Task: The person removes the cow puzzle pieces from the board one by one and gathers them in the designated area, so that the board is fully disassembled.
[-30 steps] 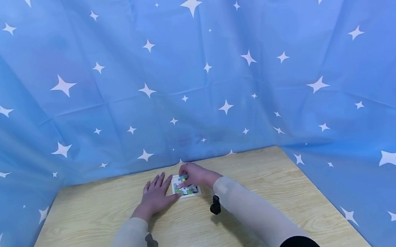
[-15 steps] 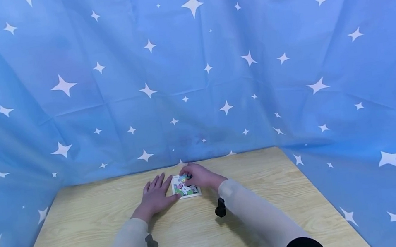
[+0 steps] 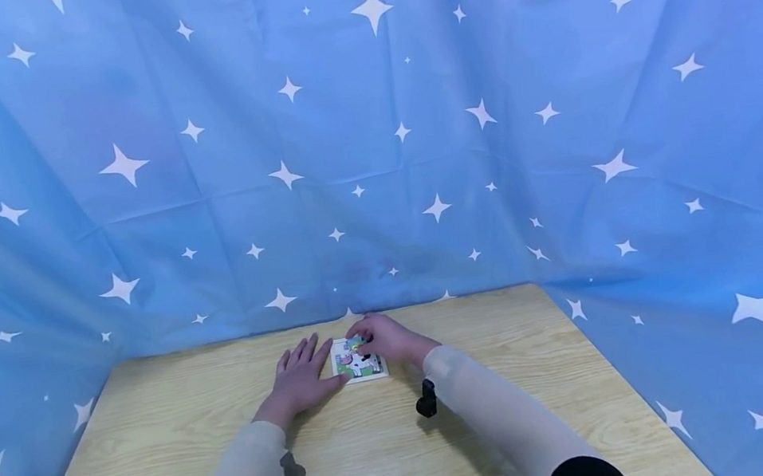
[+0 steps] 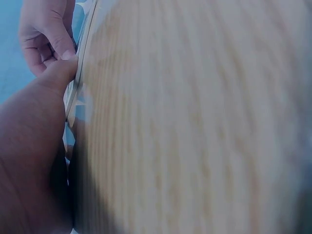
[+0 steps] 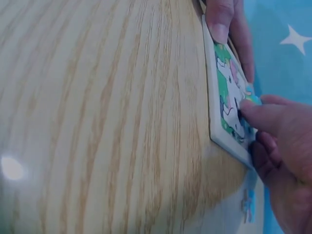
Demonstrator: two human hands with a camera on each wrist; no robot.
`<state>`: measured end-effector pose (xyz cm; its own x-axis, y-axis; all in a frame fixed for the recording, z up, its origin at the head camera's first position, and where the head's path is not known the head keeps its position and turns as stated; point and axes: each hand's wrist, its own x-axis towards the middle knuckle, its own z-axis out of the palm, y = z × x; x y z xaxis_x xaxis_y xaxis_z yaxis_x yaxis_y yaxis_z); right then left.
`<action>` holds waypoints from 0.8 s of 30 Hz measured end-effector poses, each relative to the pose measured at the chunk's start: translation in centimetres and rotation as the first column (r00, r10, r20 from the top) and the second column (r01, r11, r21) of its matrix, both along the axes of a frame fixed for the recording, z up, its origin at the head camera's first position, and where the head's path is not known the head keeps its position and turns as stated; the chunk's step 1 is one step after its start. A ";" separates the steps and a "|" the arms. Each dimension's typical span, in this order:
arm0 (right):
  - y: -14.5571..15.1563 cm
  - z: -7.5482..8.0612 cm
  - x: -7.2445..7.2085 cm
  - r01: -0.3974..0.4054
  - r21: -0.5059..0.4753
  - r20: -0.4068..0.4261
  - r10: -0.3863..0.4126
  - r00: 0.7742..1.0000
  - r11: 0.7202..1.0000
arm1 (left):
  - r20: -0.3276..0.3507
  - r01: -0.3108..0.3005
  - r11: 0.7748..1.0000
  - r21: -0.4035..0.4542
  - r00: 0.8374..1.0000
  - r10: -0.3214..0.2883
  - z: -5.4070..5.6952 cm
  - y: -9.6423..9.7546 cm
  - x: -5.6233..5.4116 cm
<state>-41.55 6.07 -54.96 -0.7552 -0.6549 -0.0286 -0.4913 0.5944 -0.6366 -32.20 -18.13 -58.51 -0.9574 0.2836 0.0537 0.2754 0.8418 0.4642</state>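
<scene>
Toward the far edge of the wooden table (image 3: 461,404), the cow puzzle (image 3: 362,366) lies flat between your two hands. Your left hand (image 3: 301,379) spreads its fingers, the thumb resting on the puzzle's frame (image 5: 211,92); your right hand (image 3: 391,339) pinches a small blue piece (image 5: 255,99) at the puzzle's upper part. Near the frame lies a loose piece (image 5: 250,206).

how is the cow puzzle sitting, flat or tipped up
Flat: in the right wrist view, the cow puzzle lies along the tabletop, face up.
</scene>
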 end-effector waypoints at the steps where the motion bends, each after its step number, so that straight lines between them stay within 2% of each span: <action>1: 0.0 -0.1 0.0 0.002 -0.003 0.003 -0.002 1.000 1.000 | -0.005 0.003 1.000 0.014 1.000 -0.003 -0.3 -0.1 -0.1; 3: 0.1 -0.2 0.0 0.001 -0.010 0.004 -0.001 1.000 1.000 | 0.007 0.000 1.000 0.007 1.000 -0.001 0.0 0.0 0.0; 6: 0.2 -0.3 0.0 -0.011 -0.011 -0.025 0.011 1.000 1.000 | 0.011 -0.006 1.000 -0.010 1.000 0.006 -0.9 -0.2 -0.6; 8: 0.2 -0.4 0.1 -0.028 -0.006 -0.081 0.027 0.996 1.000 | 0.028 -0.015 0.999 -0.036 0.999 0.016 -1.1 -0.3 -0.9; 11: 0.3 -0.7 0.2 -0.045 -0.004 -0.162 0.044 0.986 0.999 | 0.017 -0.011 0.999 -0.040 1.000 0.012 -1.7 -0.4 -1.3; 15: 0.7 -1.1 0.2 -0.035 -0.024 -0.205 0.029 0.978 0.999 | 0.007 0.005 1.000 -0.005 1.000 -0.005 -0.9 -0.1 -0.7; 17: 0.9 -1.2 0.3 -0.024 -0.032 -0.216 0.016 0.976 0.999 | -0.002 0.010 1.000 0.002 1.000 -0.010 -1.2 -0.2 -0.8; 21: 1.0 -1.1 0.4 -0.009 -0.033 -0.226 0.001 0.974 0.999 | 0.012 -0.002 1.000 -0.015 1.000 0.002 -0.7 -0.1 -0.5; 22: 1.0 -1.2 0.4 -0.008 -0.034 -0.225 0.001 0.974 0.999 | 0.002 0.003 1.000 -0.016 1.000 -0.002 -1.0 -0.3 -0.6; 24: 0.9 -1.2 0.6 -0.010 -0.038 -0.216 0.002 0.976 0.999 | 0.019 -0.003 1.000 -0.023 1.000 0.004 -0.2 -0.1 -0.1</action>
